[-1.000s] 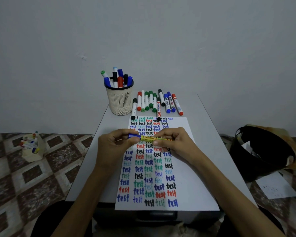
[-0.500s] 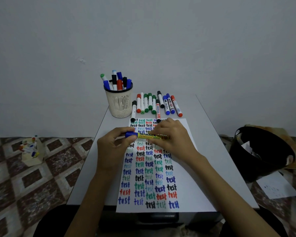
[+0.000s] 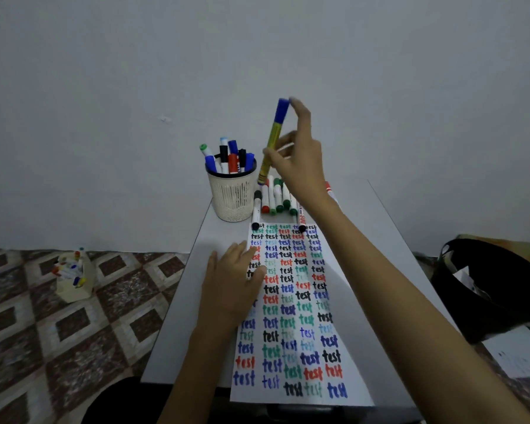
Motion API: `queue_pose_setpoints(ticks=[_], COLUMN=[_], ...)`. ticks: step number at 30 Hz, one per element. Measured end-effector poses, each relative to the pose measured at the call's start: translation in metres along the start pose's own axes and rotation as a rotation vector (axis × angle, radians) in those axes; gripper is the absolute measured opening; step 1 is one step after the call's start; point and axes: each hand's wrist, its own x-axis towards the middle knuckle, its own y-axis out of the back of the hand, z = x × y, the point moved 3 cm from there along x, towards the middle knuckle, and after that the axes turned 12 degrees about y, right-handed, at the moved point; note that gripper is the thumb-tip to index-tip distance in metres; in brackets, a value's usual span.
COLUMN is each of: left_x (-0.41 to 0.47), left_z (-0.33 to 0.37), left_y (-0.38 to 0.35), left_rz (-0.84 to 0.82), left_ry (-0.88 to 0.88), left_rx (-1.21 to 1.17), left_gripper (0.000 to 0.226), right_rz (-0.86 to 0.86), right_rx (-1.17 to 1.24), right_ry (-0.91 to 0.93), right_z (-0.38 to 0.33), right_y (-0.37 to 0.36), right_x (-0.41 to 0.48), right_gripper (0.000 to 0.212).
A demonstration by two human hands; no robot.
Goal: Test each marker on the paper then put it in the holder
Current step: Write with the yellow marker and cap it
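My right hand point(image 3: 300, 160) pinches a yellow marker with a blue cap point(image 3: 273, 139), held almost upright, cap up, in the air just right of the white mesh holder point(image 3: 231, 194). The holder stands at the table's far left and has several capped markers in it. My left hand point(image 3: 230, 286) lies flat with straight fingers on the left edge of the paper point(image 3: 346, 332), which is covered with rows of the word "test" in blue, black, red and green. A row of loose markers point(image 3: 276, 198) lies beyond the paper, partly hidden by my right wrist.
The grey table point(image 3: 178, 325) is narrow and stands against a white wall. A small box of markers point(image 3: 71, 276) sits on the tiled floor at the left. A black bin point(image 3: 487, 289) and a loose sheet point(image 3: 520, 353) are on the floor at the right.
Both hands held the yellow marker level over the paper. Now my right hand alone has lifted it upright beside the holder, and my left hand has dropped flat onto the paper.
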Motion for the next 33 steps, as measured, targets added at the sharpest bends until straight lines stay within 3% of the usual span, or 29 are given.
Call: queue_pose_setpoints(ticks=[3,7,11,13,15,17,24,28,33], left_x=[0.000,0.001,0.000,0.001,0.001,0.000,0.000,0.000,-0.001], left_z=[0.001,0.001,0.001,0.002,0.001,0.001,0.001,0.000,0.000], left_y=[0.001,0.001,0.002,0.002,0.002,0.001,0.001,-0.001,0.000], left_rz=[-0.012,-0.019,-0.018,-0.022,-0.029,-0.034,-0.038,-0.040,-0.044], left_ry=[0.010,0.021,0.023,0.025,0.029,0.036,0.044,0.051,0.057], left_rx=[0.001,-0.011,-0.017,-0.019,-0.009,-0.003,-0.014,-0.007,0.003], left_gripper=[0.063,0.049,0.048,0.048,0.048,0.048,0.056,0.066,0.067], right_rz=[0.032,0.078,0.148,-0.024,-0.266,-0.374,-0.290,-0.438,-0.427], right_rx=[-0.010,-0.046,-0.026,-0.145,-0.286,-0.313,-0.300,-0.409,-0.411], right_ry=[0.061,0.114,0.039,0.001,-0.012,0.008,0.001,0.038,-0.084], right_z=[-0.004,-0.006,0.007,0.012,0.013,0.011,0.008,0.005,0.006], right_y=[-0.020,-0.038,-0.047,-0.055,-0.065,-0.071,-0.078,-0.082,-0.083], right_x=[0.021,0.030,0.032,0.035,0.032,0.028,0.030,0.034,0.040], right_gripper=[0.089,0.076,0.063,0.044,0.037,0.033,0.026,0.027,0.024])
